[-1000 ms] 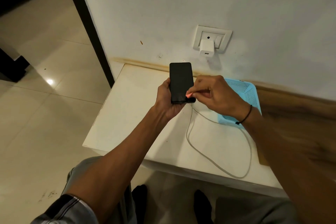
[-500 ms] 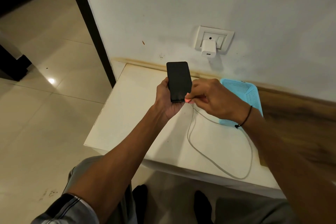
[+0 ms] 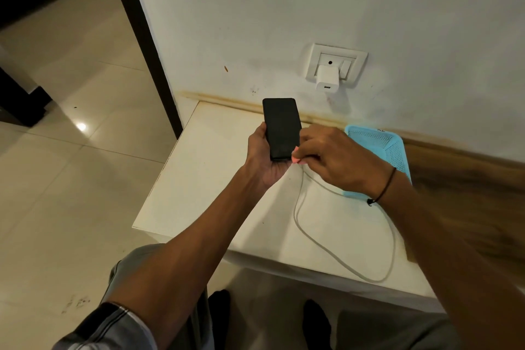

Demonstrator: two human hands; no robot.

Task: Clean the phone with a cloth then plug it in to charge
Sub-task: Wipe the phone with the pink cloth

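Phone: dark screen, gripped upright in your left hand.
Right hand: you pinch the cable end at its base.

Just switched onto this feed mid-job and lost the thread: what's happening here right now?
A person is holding a black phone upright in the left hand above a white table. The right hand pinches the pink-tipped end of a grey cable at the phone's bottom edge; whether it is fully in can't be told. The cable loops across the table. A white charger sits in the wall socket. A blue basket lies behind the right hand.
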